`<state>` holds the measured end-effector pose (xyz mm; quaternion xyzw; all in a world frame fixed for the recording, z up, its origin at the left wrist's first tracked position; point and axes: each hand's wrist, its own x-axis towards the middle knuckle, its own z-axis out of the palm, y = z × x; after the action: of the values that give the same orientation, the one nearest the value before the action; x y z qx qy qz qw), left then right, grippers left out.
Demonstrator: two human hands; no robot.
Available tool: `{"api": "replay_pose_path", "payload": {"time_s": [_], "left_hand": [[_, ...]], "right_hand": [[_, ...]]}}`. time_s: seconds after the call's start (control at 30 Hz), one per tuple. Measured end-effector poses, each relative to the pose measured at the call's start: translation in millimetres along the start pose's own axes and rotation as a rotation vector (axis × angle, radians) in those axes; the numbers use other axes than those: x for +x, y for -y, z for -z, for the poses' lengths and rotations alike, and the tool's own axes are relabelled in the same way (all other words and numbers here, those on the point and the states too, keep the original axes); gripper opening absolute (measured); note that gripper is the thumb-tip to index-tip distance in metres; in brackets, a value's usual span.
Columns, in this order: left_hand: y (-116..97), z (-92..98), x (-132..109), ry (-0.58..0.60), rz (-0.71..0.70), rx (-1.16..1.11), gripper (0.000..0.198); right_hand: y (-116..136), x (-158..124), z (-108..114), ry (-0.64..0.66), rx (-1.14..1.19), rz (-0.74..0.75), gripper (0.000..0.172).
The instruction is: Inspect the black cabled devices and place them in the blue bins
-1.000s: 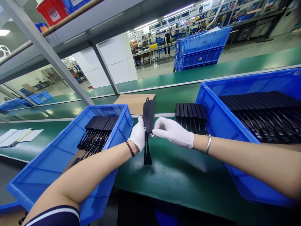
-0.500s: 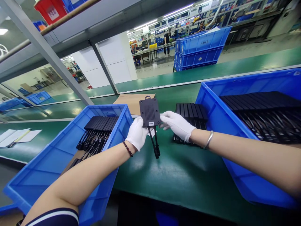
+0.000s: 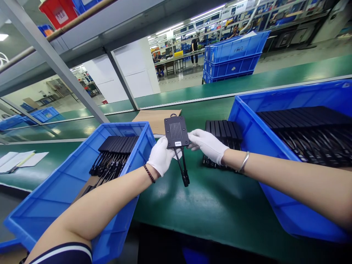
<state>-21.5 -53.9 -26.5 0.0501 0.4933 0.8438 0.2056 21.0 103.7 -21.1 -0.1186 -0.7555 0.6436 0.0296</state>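
Observation:
A flat black electronic module [image 3: 176, 131] with screws, raised ribs, a small white label and a hanging loop is held up above the bench. Two short black cables [image 3: 182, 167] with connectors dangle from its lower edge. My left hand [image 3: 161, 156], in a white glove, grips the module's lower left corner. On the opposite side my gloved right hand [image 3: 207, 145] pinches the lower right edge; part of its fingertips is hidden. Right behind that hand, a row of similar black modules [image 3: 224, 130] stands on the green bench.
To the left, a blue crate [image 3: 123, 126] holds several modules and cardboard. A larger blue crate [image 3: 249, 128] at right holds more of them. Brown cardboard [image 3: 154, 121] lies behind the held module. Papers [image 3: 24, 159] lie far left. A grey post [image 3: 121, 79] rises behind the bench.
The module has tilted slightly, so its ribs catch more light, and has shifted a little to the right. Its cables swing slightly right. Both hands keep their grip.

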Motion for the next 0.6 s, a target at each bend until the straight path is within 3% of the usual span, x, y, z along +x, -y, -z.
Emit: {"api": "replay_pose_path", "payload": {"time_s": [0.6], "left_hand": [[-1.0, 0.3, 1.8, 0.041, 0.022, -0.015, 0.025]], "right_hand": [[2.0, -1.2, 0.2, -0.013, 0.005, 0.000, 0.013]]}}
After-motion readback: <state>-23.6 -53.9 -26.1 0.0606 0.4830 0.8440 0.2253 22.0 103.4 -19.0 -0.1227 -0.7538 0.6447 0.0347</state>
